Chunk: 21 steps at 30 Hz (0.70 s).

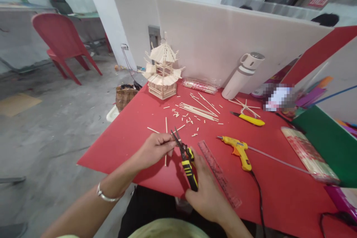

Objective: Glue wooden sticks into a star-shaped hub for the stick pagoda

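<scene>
Yellow/blk snips (189, 173) clamped in R hand (205, 189), L hand (156, 150) w/ grip pinched on wood stick (179, 140).

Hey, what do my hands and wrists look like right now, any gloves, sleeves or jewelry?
Both your left hand and right hand are ungloved. A silver-coloured bangle, a smooth, narrow band, is on your left wrist; no jewelry shows on the right one. Both forearms are uncovered where they show, with no sleeve over them.
</scene>
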Tool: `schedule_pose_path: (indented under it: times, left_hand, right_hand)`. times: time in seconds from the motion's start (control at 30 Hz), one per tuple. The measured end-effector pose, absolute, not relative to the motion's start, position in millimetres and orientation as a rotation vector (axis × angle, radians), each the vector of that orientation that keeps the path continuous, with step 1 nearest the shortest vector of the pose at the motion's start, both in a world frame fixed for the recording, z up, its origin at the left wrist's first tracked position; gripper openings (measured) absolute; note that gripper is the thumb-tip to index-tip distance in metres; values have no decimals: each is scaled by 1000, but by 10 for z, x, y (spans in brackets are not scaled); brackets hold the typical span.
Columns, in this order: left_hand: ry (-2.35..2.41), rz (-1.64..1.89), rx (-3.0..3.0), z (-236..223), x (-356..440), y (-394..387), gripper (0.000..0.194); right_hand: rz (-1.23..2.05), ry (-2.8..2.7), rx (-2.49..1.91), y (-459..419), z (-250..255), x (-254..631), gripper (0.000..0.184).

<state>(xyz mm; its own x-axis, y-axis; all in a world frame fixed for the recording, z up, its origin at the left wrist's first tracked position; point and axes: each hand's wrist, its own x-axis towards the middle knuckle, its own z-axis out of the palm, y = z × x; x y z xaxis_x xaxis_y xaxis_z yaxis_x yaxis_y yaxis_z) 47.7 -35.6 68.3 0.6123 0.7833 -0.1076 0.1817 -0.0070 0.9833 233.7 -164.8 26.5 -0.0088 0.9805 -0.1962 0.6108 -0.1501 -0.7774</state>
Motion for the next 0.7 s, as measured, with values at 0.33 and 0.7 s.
schedule_pose_path:
  times: [0.33, 0.7]
  left_hand:
    - [755, 409, 1274, 700, 434, -336, 54]
    - [841, 542, 1318, 709, 463, -415, 48]
  right_hand:
    - [1032, -1650, -1712, -1680, 276, 2323, 97]
    - [1282, -1513, -1771, -1679, 441, 2317, 105]
